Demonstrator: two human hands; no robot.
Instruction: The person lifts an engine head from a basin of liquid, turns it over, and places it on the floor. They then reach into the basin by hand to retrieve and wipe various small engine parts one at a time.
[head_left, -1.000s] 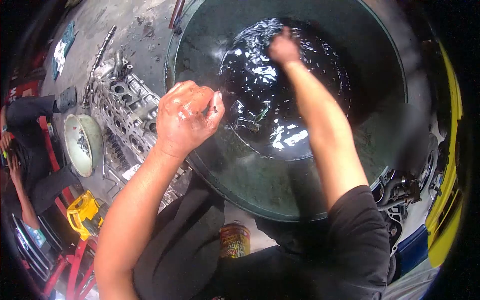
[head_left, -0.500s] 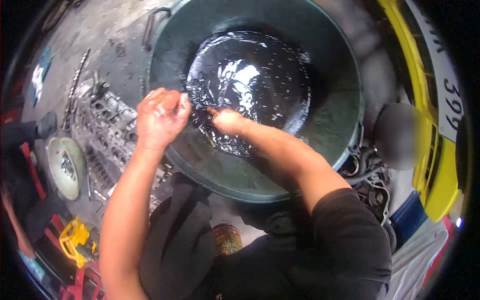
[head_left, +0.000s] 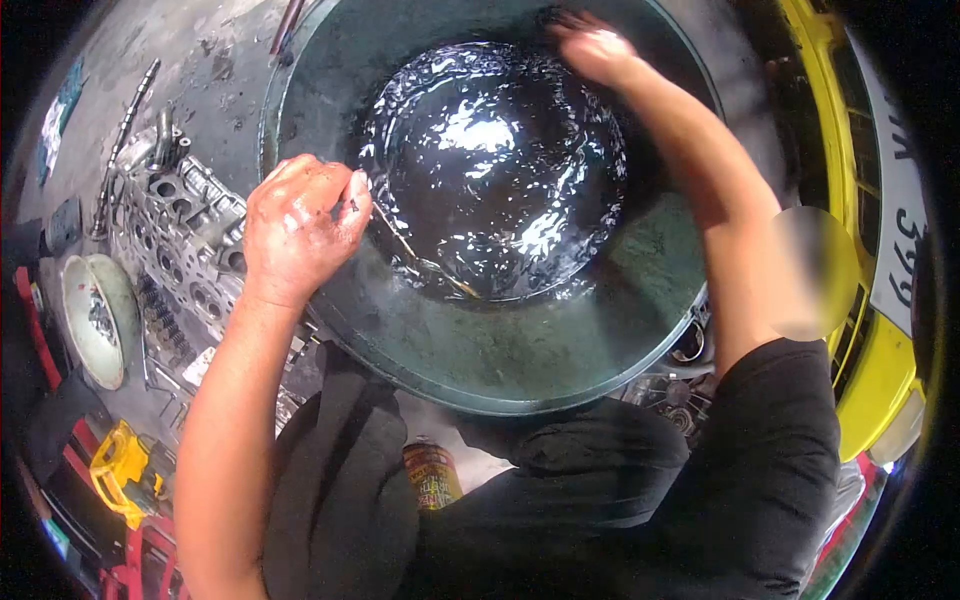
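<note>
A large dark green tub (head_left: 500, 375) holds dark, shiny, rippling liquid (head_left: 480, 210). At the tub's left rim my left hand (head_left: 305, 230) is closed in a wet fist, smudged with dark grime. From beside its thumb a thin rod (head_left: 405, 245) slants down toward the liquid's near edge; the fist hides its upper end. My right hand (head_left: 597, 52) reaches over the tub's far inner wall. Its fingers are stretched out and slightly blurred, and a dark patch at their tips cannot be made out.
To the left lie an engine cylinder head (head_left: 185, 225), a camshaft (head_left: 125, 145), a pale bowl (head_left: 98, 320) with small parts and a yellow tool (head_left: 122, 475). A printed can (head_left: 432, 475) stands between my legs. A yellow vehicle front (head_left: 870, 400) is at the right.
My right hand has moved from beside the left fist to the tub's far side, its fingers now extended. The left fist has shifted slightly left. The liquid ripples more around its edge.
</note>
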